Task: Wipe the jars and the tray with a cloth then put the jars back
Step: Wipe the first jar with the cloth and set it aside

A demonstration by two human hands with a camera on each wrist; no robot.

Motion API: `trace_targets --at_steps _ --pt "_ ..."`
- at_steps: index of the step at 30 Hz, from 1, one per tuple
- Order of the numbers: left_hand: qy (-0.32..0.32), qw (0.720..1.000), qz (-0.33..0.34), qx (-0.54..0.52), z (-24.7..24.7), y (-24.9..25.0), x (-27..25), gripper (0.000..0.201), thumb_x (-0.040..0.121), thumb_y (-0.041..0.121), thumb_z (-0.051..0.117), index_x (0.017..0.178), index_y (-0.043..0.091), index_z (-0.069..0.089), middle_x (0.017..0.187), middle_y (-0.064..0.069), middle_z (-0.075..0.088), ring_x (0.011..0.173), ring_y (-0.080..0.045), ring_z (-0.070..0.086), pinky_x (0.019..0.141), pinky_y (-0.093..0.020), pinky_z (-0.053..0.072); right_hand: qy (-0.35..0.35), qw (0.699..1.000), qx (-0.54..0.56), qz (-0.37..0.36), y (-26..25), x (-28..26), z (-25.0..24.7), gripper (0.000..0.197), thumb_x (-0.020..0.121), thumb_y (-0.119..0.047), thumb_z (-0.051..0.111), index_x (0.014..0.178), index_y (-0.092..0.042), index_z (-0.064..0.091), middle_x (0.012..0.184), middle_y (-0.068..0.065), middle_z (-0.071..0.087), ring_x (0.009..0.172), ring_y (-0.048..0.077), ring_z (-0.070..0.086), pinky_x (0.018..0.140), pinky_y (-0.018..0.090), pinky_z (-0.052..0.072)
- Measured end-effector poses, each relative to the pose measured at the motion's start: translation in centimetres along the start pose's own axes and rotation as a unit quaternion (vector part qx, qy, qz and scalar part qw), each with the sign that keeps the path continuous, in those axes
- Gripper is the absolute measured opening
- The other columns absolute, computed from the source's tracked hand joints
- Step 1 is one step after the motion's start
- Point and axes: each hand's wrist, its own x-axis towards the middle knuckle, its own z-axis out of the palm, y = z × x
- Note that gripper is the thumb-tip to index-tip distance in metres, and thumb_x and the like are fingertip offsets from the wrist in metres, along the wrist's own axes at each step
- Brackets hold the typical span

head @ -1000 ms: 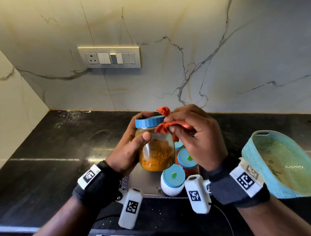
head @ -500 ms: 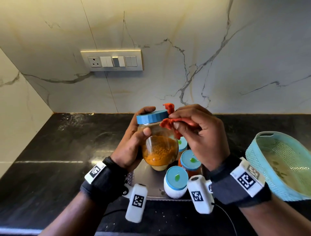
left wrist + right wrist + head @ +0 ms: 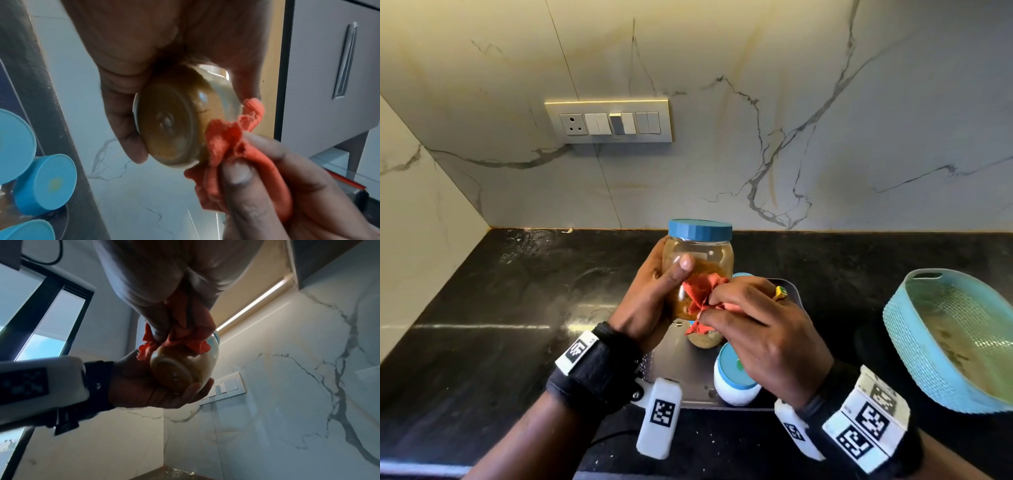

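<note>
Both hands work above the tray: the left hand is wrapped round a clear jar, thumb across its front, holding it up off the counter, while the right hand pinches a bunched orange cloth against the jar's lower side. From the head view the jar stands roughly upright, with a blue lid and yellow-brown powder inside. Below it lies a steel tray carrying a white jar with a blue lid; further jars there are mostly hidden behind the right hand. A light blue basket sits well apart at the right, and a switch plate is set in the marble wall.

Only the wrist views show the jar's underside: the left wrist view shows the round base with the cloth touching its edge, plus three blue lids at the left border. The right wrist view shows the cloth draped over the jar's side, the left palm cupping it from below.
</note>
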Motion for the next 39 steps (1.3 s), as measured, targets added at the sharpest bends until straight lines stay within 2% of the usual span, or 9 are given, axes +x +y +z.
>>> trace_targets --at_steps 3,9,15,22,26,28,32,36,39 --pt "0.008 1.000 -0.008 0.002 0.1 -0.7 0.0 0.081 0.069 0.054 0.088 0.128 0.007 0.057 0.124 -0.019 0.069 0.110 -0.033 0.068 0.089 -0.049 0.058 0.023 0.999 0.027 0.018 1.0 0.6 -0.2 0.016 0.098 -0.007 0.063 0.104 -0.011 0.078 0.107 0.009 0.069 0.098 0.027 0.066 0.088 0.036 0.054" --pt "0.034 0.999 0.012 0.006 1.1 -1.3 0.4 0.089 0.078 0.054 0.080 0.132 -0.009 0.047 0.125 -0.032 0.059 0.114 -0.040 0.059 0.104 -0.066 0.043 0.079 0.985 0.093 0.118 3.1 2.4 -1.3 0.016 0.092 -0.001 0.069 0.104 -0.009 0.077 0.108 0.005 0.069 0.102 0.017 0.065 0.090 0.033 0.054" --pt "0.075 0.997 0.004 -0.010 0.8 -0.7 0.7 0.077 0.085 0.048 0.070 0.137 -0.004 0.049 0.133 -0.034 0.057 0.111 -0.041 0.062 0.095 -0.053 0.052 -0.012 0.999 0.009 -0.041 0.1 -0.3 -0.3 0.031 0.107 -0.011 0.046 0.106 -0.011 0.077 0.111 0.008 0.070 0.102 0.027 0.067 0.082 0.040 0.057" --pt "0.056 0.998 -0.004 -0.030 1.3 -0.9 0.9 0.085 0.083 0.054 0.073 0.144 0.001 0.046 0.137 -0.032 0.057 0.129 -0.050 0.053 0.105 -0.066 0.045 0.112 0.965 0.176 0.161 3.3 2.5 -0.5 0.016 0.088 0.004 0.072 0.100 -0.006 0.076 0.105 0.005 0.069 0.103 0.017 0.067 0.088 0.037 0.056" --pt "0.044 0.998 0.011 -0.052 0.9 -0.5 1.0 0.080 0.083 0.051 0.069 0.139 -0.003 0.051 0.121 -0.029 0.065 0.106 -0.039 0.067 0.085 -0.048 0.058 0.078 0.982 0.134 0.109 1.3 0.9 0.2 0.013 0.091 0.000 0.070 0.099 -0.007 0.077 0.106 0.005 0.068 0.100 0.021 0.066 0.087 0.035 0.054" --pt "0.036 0.998 0.004 -0.055 0.5 -0.2 0.8 0.094 0.074 0.060 0.076 0.140 -0.002 0.051 0.117 -0.026 0.067 0.098 -0.032 0.070 0.076 -0.040 0.058 0.049 0.991 0.114 0.049 0.6 0.0 0.4 0.015 0.092 0.002 0.069 0.099 -0.007 0.078 0.105 0.008 0.068 0.098 0.023 0.065 0.087 0.037 0.054" --pt "0.003 0.999 0.007 -0.047 0.8 -0.3 0.5 0.097 0.073 0.063 0.077 0.141 0.000 0.050 0.130 -0.030 0.062 0.109 -0.035 0.067 0.082 -0.044 0.057 0.077 0.981 0.154 0.086 2.4 1.7 -0.2 0.013 0.092 0.000 0.067 0.097 -0.007 0.078 0.104 0.006 0.068 0.099 0.021 0.066 0.087 0.035 0.055" --pt "0.012 0.998 0.011 -0.059 1.3 -0.3 0.8 0.054 0.085 0.048 0.061 0.123 0.010 0.067 0.122 -0.023 0.069 0.107 -0.032 0.069 0.085 -0.044 0.059 0.135 0.944 0.246 0.175 3.4 3.7 -0.5 0.018 0.086 0.010 0.070 0.098 -0.002 0.074 0.103 0.006 0.068 0.102 0.014 0.067 0.089 0.035 0.056" --pt "0.006 0.997 -0.007 -0.079 1.2 0.0 0.8 0.056 0.088 0.051 0.048 0.120 0.010 0.069 0.113 -0.020 0.072 0.099 -0.028 0.071 0.083 -0.041 0.060 0.096 0.969 0.185 0.129 1.8 2.0 -0.7 0.016 0.088 0.005 0.070 0.098 -0.006 0.077 0.105 0.003 0.068 0.102 0.015 0.066 0.090 0.030 0.053"
